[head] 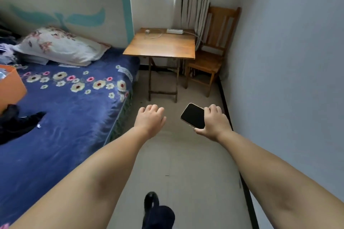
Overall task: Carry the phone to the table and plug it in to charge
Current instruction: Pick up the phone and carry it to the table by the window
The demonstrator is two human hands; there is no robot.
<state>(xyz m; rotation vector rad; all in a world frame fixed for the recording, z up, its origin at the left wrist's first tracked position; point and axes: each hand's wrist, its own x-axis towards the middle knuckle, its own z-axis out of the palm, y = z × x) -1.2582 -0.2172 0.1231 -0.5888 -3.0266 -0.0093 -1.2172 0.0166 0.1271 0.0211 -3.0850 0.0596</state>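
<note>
My right hand (214,122) grips a black phone (193,115) by its right edge, screen up and dark, held out over the floor. My left hand (149,118) is stretched out beside it, palm down, fingers loosely curled, holding nothing. Ahead stands a small wooden folding table (162,47) under the window. On its far edge lie a white power strip (174,31) and a white charger (147,31) with a coiled cable (155,35). The phone is well short of the table.
A bed (61,109) with a blue flowered sheet and a pillow (59,45) fills the left side. A wooden chair (214,54) stands right of the table against the wall (288,70). A beige floor aisle runs between bed and wall. An orange box (10,87) sits on the bed.
</note>
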